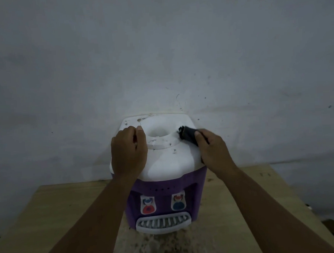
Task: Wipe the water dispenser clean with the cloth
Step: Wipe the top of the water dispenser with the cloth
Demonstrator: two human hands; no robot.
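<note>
Water dispenser (pixel 161 186), left hand (pixel 127 149) gripping its white top, right hand (pixel 215 151) clutching dark cloth (pixel 188 134)

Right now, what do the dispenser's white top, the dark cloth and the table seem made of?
White top: probably moulded plastic, smooth rounded contours, matt. Cloth: seemingly soft fabric, rolled in the right hand. Table: likely plywood, pale with faint grain, unvarnished.

Both arms are bare as far as the view shows: the left forearm (pixel 101 216) and right forearm (pixel 268 202) are slim and uncovered. The left hand (pixel 127 149) and right hand (pixel 214 153) are bare too (a short, pale thumbnail shows on each).
</note>
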